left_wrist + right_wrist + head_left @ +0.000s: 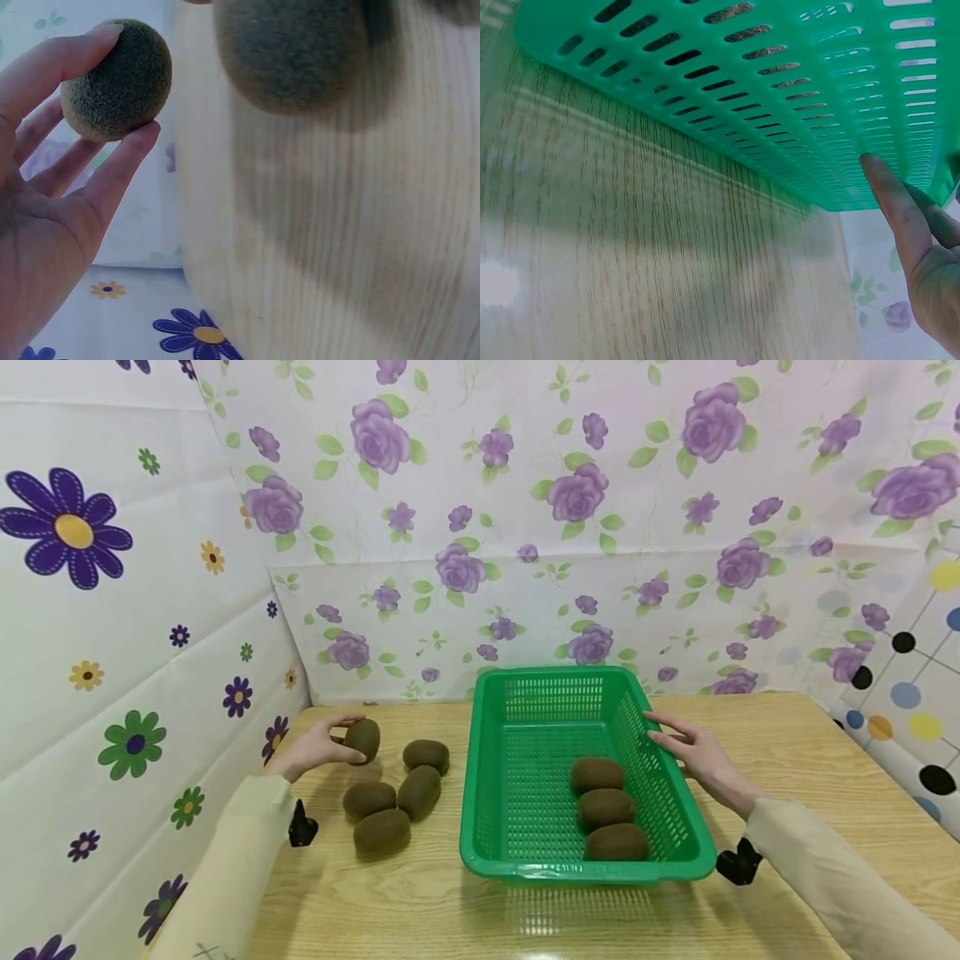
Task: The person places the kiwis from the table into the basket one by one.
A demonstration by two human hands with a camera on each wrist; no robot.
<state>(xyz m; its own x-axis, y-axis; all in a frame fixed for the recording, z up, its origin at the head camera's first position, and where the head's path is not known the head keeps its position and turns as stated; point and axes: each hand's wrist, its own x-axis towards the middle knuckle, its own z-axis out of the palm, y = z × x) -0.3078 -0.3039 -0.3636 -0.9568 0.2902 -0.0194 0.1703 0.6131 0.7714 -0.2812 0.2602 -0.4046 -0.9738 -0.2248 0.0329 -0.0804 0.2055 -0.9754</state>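
Observation:
A brown kiwifruit (363,741) is held by my left hand (318,748), thumb on one side and fingers on the other, raised over the left of the table. Close by on the tabletop lie several more kiwifruit (426,756), two of them side by side nearest me. My right hand (702,762) holds the right rim of a green plastic basket (472,777); in the right wrist view one finger (891,199) lies against its slotted outer wall. Inside the basket, three kiwifruit (606,808) sit in a row along the right side.
The wooden table (420,910) runs back to a flowered cloth wall (465,610). A second patterned sheet (135,643) closes off the left side, and a dotted one (922,693) stands at the right.

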